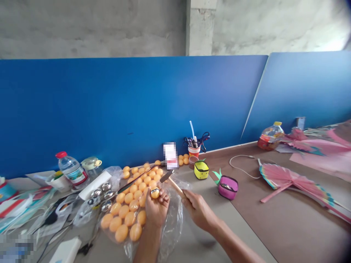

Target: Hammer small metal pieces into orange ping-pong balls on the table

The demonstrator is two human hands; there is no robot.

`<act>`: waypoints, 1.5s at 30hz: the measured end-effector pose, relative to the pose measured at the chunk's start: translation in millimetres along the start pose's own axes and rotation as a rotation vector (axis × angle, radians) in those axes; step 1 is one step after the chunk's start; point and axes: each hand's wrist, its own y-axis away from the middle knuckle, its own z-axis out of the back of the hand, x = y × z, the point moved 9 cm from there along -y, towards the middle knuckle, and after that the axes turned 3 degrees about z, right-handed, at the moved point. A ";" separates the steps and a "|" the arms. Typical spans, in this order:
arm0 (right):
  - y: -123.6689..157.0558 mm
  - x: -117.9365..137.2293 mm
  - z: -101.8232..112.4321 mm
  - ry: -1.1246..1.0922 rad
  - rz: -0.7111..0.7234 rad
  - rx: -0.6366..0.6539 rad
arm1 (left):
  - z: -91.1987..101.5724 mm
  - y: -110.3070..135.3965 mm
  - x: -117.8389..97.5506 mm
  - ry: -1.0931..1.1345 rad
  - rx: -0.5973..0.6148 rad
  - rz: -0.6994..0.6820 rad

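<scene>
My left hand (156,208) is closed around an orange ball (155,193), held up at the fingertips over a plastic bag (170,223). My right hand (199,210) grips the wooden handle of a small hammer (170,180), whose metal head sits just right of and above the held ball. Several more orange balls (131,204) lie heaped on the bag and table to the left of my left hand. A few shiny metal balls (102,193) rest beside the heap.
A water bottle (72,170), a jar (91,164) and cluttered papers fill the left side. A yellow pouch (201,170), a purple pouch (227,187), a cup of pens (194,149) and pink fans (287,182) lie to the right. Blue panels (131,106) back the table.
</scene>
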 end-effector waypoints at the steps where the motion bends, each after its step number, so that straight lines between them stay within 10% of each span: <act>1: 0.3 -0.1 -0.5 0.007 0.003 -0.006 | 0.1 -0.6 0.0 0.005 0.006 -0.002; 45: 4.0 -7.0 -27.0 0.215 -0.020 0.151 | 12.3 -8.9 -5.1 -0.027 -0.014 -0.076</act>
